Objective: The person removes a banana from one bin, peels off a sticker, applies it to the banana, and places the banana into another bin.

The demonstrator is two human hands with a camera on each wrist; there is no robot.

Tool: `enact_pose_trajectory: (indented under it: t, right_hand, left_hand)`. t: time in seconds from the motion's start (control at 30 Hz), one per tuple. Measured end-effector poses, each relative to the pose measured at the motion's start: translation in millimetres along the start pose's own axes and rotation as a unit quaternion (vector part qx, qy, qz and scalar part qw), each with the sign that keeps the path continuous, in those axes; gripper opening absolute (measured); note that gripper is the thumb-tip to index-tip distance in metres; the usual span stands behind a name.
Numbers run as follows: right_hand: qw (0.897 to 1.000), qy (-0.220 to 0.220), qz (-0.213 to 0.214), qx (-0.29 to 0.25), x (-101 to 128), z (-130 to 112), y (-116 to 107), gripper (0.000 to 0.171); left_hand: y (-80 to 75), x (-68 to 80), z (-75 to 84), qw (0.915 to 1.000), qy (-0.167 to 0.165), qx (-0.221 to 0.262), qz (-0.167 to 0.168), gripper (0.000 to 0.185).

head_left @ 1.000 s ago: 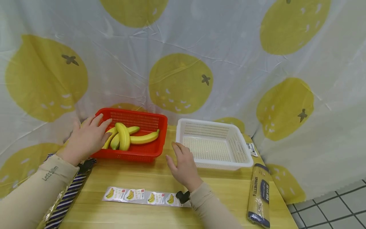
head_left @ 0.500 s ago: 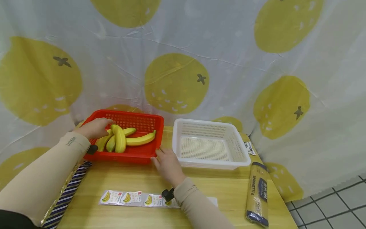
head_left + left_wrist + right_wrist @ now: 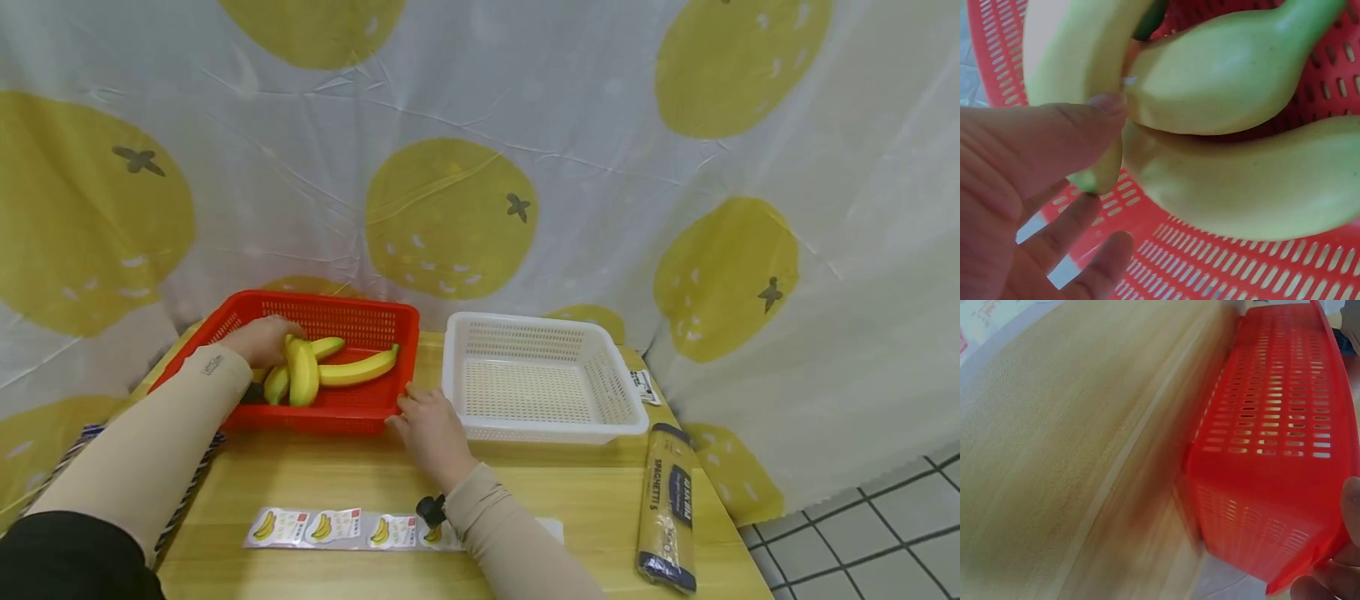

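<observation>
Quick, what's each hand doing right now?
Left hand: pinching the yellow bananas in the red plastic basket.
Right hand: gripping that basket's near corner.

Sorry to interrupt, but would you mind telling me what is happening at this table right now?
A person is working at a red basket of bananas on a wooden table. The left hand reaches into the basket, its thumb against a banana. The right hand grips the basket's near corner. Beside it stands a white basket with nothing visible inside, and a strip of banana stickers lies in front.
</observation>
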State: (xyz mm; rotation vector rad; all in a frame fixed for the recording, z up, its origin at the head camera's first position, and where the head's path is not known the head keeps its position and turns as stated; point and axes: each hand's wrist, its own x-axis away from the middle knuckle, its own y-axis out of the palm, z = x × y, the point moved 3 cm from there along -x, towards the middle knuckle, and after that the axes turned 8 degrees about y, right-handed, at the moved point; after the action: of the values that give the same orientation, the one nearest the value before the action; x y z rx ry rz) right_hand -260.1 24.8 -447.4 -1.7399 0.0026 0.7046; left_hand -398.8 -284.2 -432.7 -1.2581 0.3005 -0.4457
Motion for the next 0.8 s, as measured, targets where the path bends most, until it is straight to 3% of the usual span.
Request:
enact_pose_trajectory:
  t: [0.2, 0.43, 0.8]
  right_hand:
    - [1.000, 0.003, 0.001, 0.005, 1, 0, 1, 0.032]
    - [1.000, 0.000, -0.003, 0.017, 1, -1, -1, 0.032]
    - [1.000, 0.007, -0.002, 0.006, 1, -3, -5, 0.031]
  left_hand:
    - [6.3, 2.0, -12.7, 0.9995, -0.027, 0.010, 0.008, 0.038]
    - [3.5, 2.7, -18.1, 0.9997, -0.021, 0.006, 0.010, 0.031]
    - [-15.7, 12.5, 3.5, 0.9993, 0.004, -0.006, 0.037, 0.031]
